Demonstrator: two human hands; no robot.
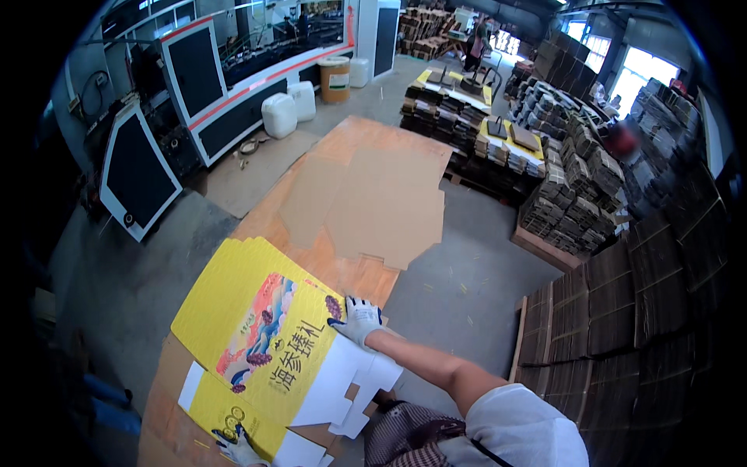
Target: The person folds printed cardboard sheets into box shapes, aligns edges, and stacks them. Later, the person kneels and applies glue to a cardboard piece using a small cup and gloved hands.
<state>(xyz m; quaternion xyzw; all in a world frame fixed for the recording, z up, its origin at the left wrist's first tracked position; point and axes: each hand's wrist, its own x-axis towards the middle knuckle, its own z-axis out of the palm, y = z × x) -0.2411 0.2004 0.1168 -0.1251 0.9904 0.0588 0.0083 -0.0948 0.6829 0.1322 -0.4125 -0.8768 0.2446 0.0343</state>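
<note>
A flat yellow printed carton blank (226, 288) with white flaps lies on the near end of the wooden table. It carries colourful artwork and dark lettering. My right hand (359, 317), in a white glove with blue fingertips, rests at its right edge beside the white flap, thumb stretched out over the print and fingers apart. Down at the lower edge of the view, my left hand (240, 450) wears the same kind of glove; its fingers are spread on the lower yellow panel. Part of that hand is cut off by the picture's rim.
Brown cardboard sheets (389, 202) lie farther up the wooden table (366, 132). Stacked dark cardboard bundles (607, 311) stand at the right, with pallets of carton blanks (447, 101) beyond. A large machine (257, 86), white jugs (278, 115) and a drum (334, 79) are at the far left. A person (478, 47) stands far back.
</note>
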